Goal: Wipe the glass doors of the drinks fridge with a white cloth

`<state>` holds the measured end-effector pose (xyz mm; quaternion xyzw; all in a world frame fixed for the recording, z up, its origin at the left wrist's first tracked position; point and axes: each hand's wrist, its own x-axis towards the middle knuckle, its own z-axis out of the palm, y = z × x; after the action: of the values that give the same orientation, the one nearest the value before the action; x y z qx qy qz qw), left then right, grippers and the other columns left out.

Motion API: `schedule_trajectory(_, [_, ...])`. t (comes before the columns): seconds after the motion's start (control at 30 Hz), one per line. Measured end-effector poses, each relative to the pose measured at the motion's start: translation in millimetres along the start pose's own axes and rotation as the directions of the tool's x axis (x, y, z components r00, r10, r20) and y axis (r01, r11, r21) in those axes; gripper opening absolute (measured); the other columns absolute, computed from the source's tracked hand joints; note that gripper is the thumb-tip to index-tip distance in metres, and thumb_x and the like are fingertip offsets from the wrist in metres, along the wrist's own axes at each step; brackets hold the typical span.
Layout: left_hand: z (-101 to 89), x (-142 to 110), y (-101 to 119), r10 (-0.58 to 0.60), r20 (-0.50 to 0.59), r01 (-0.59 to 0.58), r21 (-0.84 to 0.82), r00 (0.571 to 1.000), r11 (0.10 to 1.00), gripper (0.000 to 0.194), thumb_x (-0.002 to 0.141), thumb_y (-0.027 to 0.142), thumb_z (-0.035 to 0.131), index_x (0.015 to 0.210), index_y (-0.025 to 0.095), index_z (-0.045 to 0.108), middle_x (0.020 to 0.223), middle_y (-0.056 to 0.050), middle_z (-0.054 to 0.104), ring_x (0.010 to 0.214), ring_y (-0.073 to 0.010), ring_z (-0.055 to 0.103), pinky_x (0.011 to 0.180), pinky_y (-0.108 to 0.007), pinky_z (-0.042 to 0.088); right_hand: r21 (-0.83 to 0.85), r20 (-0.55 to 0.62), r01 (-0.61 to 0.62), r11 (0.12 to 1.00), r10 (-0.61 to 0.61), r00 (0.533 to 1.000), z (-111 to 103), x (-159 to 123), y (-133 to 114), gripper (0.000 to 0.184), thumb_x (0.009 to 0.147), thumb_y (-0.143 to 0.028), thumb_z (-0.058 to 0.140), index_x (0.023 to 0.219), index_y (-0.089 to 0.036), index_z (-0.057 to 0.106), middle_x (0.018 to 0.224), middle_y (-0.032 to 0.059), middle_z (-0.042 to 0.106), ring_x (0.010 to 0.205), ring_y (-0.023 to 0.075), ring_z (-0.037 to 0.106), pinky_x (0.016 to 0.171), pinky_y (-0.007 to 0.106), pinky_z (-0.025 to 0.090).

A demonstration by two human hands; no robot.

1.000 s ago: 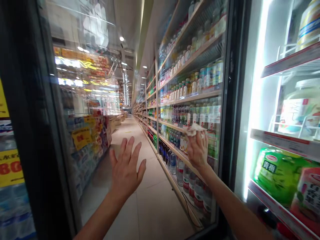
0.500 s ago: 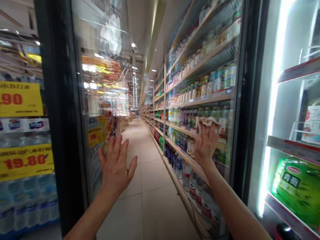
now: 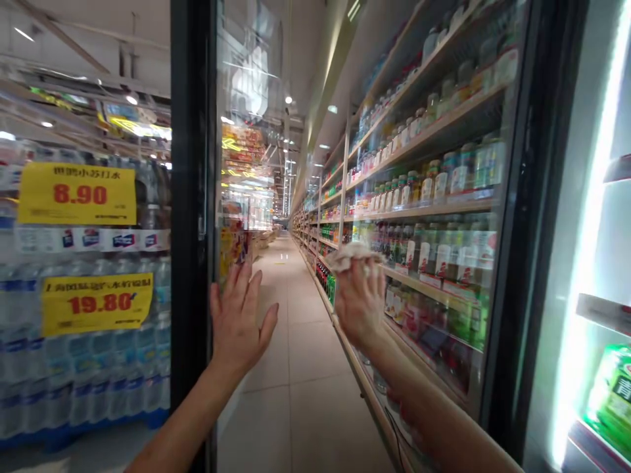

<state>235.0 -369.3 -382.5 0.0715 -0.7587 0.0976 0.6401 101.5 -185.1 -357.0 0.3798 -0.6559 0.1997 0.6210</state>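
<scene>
"Far left, what was there?"

"Bottle packs (image 3: 98,351) on a blue base (image 3: 64,433), yellow signs over them: 8.90 (image 3: 77,194) above, 19.80 (image 3: 97,305) below. Then a black frame (image 3: 188,197), upright."

"Left hand (image 3: 240,325)?"

"Just right of that frame, raised before the glass (image 3: 256,66), back toward the wearer. Fingers spread, thumb out, nothing in it. Couldn't tell if the palm touched."

"Middle?"

"Pale aisle floor (image 3: 288,295), running back between the hands."

"Right hand (image 3: 362,305)?"

"Up at the glass too, higher up the arm's reach, fingers close together on the cloth (image 3: 355,253). Thumb hidden."

"And the cloth?"

"Whitish, crumpled, at the fingertips, sticking out above them, against the glass."

"Past that?"

"Shelves (image 3: 424,212) with rows of bottles (image 3: 461,174) showed in the glass. I couldn't tell whether reflected or seen through. Next, another black frame (image 3: 535,217), slightly tilted. Then a bright light strip (image 3: 586,249), and a green bag (image 3: 614,387) at the far right edge, partly cut off."
</scene>
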Motion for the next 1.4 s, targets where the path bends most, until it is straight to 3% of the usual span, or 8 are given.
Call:
schedule_trajectory(0.27, [-23.8,14.7,-12.7,0.033,-0.075,-0.037,-0.051,0.997,0.998,0.068,0.08,0.026,0.049,0.139,0.019,0.016,0.144,-0.015,0.027,0.135,-0.0253,0.02,0.107,-0.048,0.021,0.002,-0.083,-0.103,0.995,0.103,0.991,5.7,44.3,-28.5,0.045,0.084,-0.024,0.042,0.128,-0.02,0.045,0.139,0.0107,0.036,0.132,0.0315,0.017,0.104,0.054,0.021])
schedule_trajectory(0.43, [-37.2,26.4,-26.4,-0.001,-0.144,-0.001,-0.012,0.99,1.0,0.066,0.08,0.028,0.047,0.139,0.02,0.019,0.144,-0.013,0.026,0.134,-0.0261,0.021,0.108,-0.049,0.017,0.145,-0.033,0.345,0.928,-0.344,0.939,19.5,51.8,-76.0,0.036,0.081,-0.027,0.047,0.116,-0.025,0.055,0.128,0.0033,0.05,0.13,0.0248,0.025,0.108,0.048,0.017])
schedule_trajectory(0.6, [-43.6,41.5,-41.8,-0.039,-0.132,0.046,0.052,0.991,0.998,0.062,0.082,0.032,0.045,0.138,0.019,0.023,0.144,-0.012,0.026,0.134,-0.0257,0.022,0.108,-0.047,0.016,0.092,-0.09,-0.031,0.995,0.039,0.995,21.1,78.0,-80.0,0.041,0.083,-0.025,0.043,0.125,-0.023,0.048,0.138,0.0072,0.038,0.133,0.0293,0.018,0.105,0.054,0.018])
schedule_trajectory(0.77, [-49.7,54.1,-56.3,-0.03,-0.111,0.034,0.039,0.993,0.999,0.06,0.083,0.033,0.042,0.138,0.019,0.023,0.145,-0.011,0.025,0.134,-0.025,0.021,0.108,-0.045,0.018,0.156,-0.031,0.319,0.935,-0.318,0.948,22.7,89.7,-97.6,0.037,0.084,-0.029,0.044,0.121,-0.026,0.05,0.135,0.0012,0.044,0.132,0.0251,0.022,0.108,0.051,0.016])
schedule_trajectory(0.9, [-50.3,62.6,-59.3,-0.027,-0.117,0.033,0.053,0.993,0.998,0.059,0.083,0.034,0.041,0.138,0.019,0.024,0.145,-0.011,0.024,0.135,-0.0254,0.019,0.108,-0.046,0.015,0.101,-0.047,0.165,0.981,-0.161,0.986,21.3,119.2,-108.9,0.038,0.086,-0.028,0.04,0.123,-0.024,0.048,0.139,0.0019,0.039,0.132,0.0288,0.021,0.105,0.055,0.016])
schedule_trajectory(1.07, [-46.2,75.6,-46.9,0.033,-0.125,-0.023,0.079,0.992,0.997,0.06,0.083,0.035,0.042,0.137,0.017,0.025,0.144,-0.013,0.025,0.135,-0.0257,0.019,0.109,-0.048,0.011,0.034,-0.049,0.265,0.964,-0.264,0.963,8.9,143.7,-56.0,0.037,0.087,-0.029,0.037,0.123,-0.029,0.048,0.136,-0.0016,0.042,0.131,0.0236,0.025,0.106,0.049,0.022])
schedule_trajectory(1.23, [-37.8,86.3,-29.9,0.043,-0.119,-0.036,0.058,0.992,0.998,0.062,0.082,0.036,0.043,0.137,0.016,0.024,0.145,-0.013,0.024,0.135,-0.0252,0.02,0.109,-0.047,0.011,-0.047,-0.207,-0.286,0.957,0.271,0.94,-6.9,132.5,11.4,0.045,0.087,-0.024,0.033,0.131,-0.019,0.041,0.141,0.0134,0.031,0.128,0.0337,0.025,0.098,0.059,0.025])
schedule_trajectory(1.4, [-25.7,102.2,-11.7,0.031,-0.094,-0.026,0.049,0.995,0.998,0.059,0.084,0.038,0.039,0.137,0.015,0.026,0.145,-0.012,0.024,0.135,-0.0251,0.019,0.108,-0.047,0.012,-0.077,-0.041,0.059,0.995,-0.062,0.997,-8.6,108.7,27.3,0.043,0.085,-0.027,0.038,0.128,-0.03,0.045,0.14,0.0031,0.035,0.132,0.0266,0.022,0.105,0.048,0.024])
